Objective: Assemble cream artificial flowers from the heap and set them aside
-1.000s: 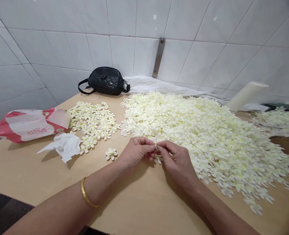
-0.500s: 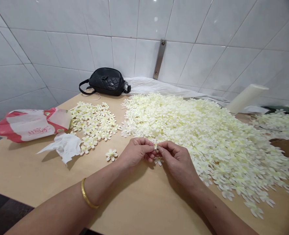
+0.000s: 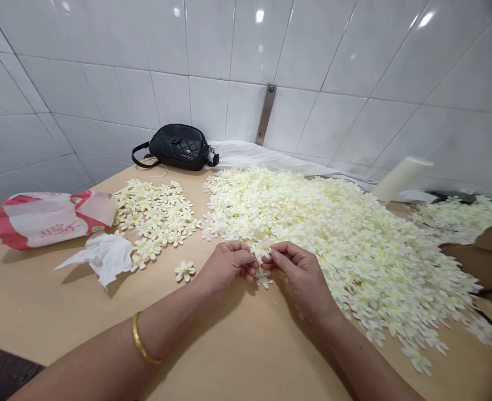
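My left hand (image 3: 228,266) and my right hand (image 3: 302,277) meet at the near edge of a big heap of pale yellow-white artificial flowers (image 3: 296,217). Between them is one artificial flower (image 3: 261,250), its petals pinched from both sides by thumbs and fingers. Just below it a second loose flower (image 3: 264,278) shows, partly behind the fingers; whether it touches the table I cannot tell. To the left of my left wrist a single flower (image 3: 185,271) lies on the table. Farther left is a smaller group of flowers (image 3: 156,217).
A red-and-white tissue pack (image 3: 49,220) and a crumpled tissue (image 3: 106,256) lie on the left of the wooden table (image 3: 24,301). A black bag (image 3: 177,146) rests near the tiled wall. At the right are a white roll (image 3: 402,178) and brown cardboard (image 3: 467,270).
The flower between my fingers now shows its spread petals, where before it was mostly covered. Both hands keep their pinch. The view has shifted slightly.
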Demonstrator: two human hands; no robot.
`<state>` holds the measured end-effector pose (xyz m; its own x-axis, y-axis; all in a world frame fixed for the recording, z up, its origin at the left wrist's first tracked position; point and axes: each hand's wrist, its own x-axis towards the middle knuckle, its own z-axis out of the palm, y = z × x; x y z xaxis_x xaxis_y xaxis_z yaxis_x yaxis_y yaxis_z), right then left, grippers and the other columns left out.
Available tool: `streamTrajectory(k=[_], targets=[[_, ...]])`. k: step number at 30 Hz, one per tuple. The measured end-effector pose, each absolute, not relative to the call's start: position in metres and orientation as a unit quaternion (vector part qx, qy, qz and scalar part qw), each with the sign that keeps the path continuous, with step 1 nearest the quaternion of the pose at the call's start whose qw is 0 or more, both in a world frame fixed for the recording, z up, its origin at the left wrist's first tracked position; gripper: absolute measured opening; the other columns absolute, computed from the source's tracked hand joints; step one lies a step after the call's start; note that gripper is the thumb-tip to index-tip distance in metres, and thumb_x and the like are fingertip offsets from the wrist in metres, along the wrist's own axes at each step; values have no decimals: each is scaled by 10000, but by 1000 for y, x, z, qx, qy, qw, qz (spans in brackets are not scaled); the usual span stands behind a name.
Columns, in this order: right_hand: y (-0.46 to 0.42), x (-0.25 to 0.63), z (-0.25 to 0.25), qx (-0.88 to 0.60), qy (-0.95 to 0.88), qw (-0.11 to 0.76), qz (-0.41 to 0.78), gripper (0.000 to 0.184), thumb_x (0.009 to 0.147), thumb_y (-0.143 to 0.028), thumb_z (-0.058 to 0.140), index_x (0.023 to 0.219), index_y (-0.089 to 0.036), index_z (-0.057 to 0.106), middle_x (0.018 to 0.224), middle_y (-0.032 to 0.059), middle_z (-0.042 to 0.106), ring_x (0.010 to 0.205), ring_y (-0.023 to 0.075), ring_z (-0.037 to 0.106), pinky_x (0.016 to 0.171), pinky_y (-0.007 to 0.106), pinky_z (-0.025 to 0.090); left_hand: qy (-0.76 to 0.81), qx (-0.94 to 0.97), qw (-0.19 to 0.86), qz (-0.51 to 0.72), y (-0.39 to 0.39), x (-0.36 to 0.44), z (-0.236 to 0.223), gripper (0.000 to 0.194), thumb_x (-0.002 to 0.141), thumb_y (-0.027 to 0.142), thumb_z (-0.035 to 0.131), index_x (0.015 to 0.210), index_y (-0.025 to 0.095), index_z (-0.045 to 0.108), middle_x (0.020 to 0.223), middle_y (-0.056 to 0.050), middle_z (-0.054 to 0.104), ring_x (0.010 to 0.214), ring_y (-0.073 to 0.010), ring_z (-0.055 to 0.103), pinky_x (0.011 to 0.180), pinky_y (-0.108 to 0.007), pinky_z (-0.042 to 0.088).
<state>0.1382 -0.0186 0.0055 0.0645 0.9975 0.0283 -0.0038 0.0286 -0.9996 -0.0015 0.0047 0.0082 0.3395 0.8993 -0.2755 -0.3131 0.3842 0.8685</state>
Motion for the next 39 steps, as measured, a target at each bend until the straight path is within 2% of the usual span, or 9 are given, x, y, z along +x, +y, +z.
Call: streamTrajectory(k=[4,6,10,12,14,16,23,31,39], targets=[[-19,140,9,-512,-480,534,471,149,725,-296,579,728,-147,580,638,11,614,602,121,583,639,265,475,399,348,736,423,5,-1,10,80,554,89,550,568,130,484,484,-21,561,411,-69,477,425,-173,372],[-20,146,16,-536,-505,538,410,145,741,-292,555,746,-150,583,653,23,618,623,136,591,625,274,478,406,349,729,426,6,-2,11,78,555,82,545,556,128,482,489,-25,562,413,-67,476,421,-170,371],[-10,178,43,-629,-583,507,79,175,780,-279,483,811,-157,605,716,60,628,578,157,566,502,277,445,416,348,723,428,6,-3,12,95,563,77,542,532,130,469,484,-26,556,400,-65,471,411,-169,369],[3,197,55,-639,-604,460,-122,181,779,-237,462,818,-143,612,743,84,629,609,180,560,541,304,438,415,347,725,426,6,-3,11,99,570,79,539,527,131,467,475,-26,552,385,-64,464,404,-172,370],[14,207,61,-635,-634,390,-209,181,762,-190,458,835,-130,612,791,109,631,712,224,571,629,350,440,410,346,727,429,6,-3,11,108,577,82,541,518,130,465,469,-26,548,380,-64,461,401,-174,373],[16,202,60,-626,-663,366,-184,188,758,-189,471,881,-124,598,829,116,628,719,223,572,625,344,446,409,344,725,434,6,-3,11,117,582,82,546,510,128,466,469,-27,545,384,-63,463,399,-171,372],[-24,132,23,-502,-772,376,101,139,806,-218,457,871,-179,573,782,42,606,717,162,558,620,266,438,382,340,737,442,7,-3,6,97,572,48,537,522,118,491,467,-14,536,392,-61,471,417,-171,382],[-20,135,7,-502,-757,404,109,176,819,-171,409,805,-167,585,723,21,595,661,136,543,622,246,413,354,349,762,415,7,-3,4,49,617,102,578,590,98,537,524,-36,566,434,-71,500,446,-181,402],[-23,147,23,-573,-680,440,130,167,797,-248,463,755,-162,600,650,12,607,592,134,546,530,224,415,371,333,753,429,7,-3,8,93,581,74,576,564,117,495,486,-25,552,419,-76,499,422,-173,399]])
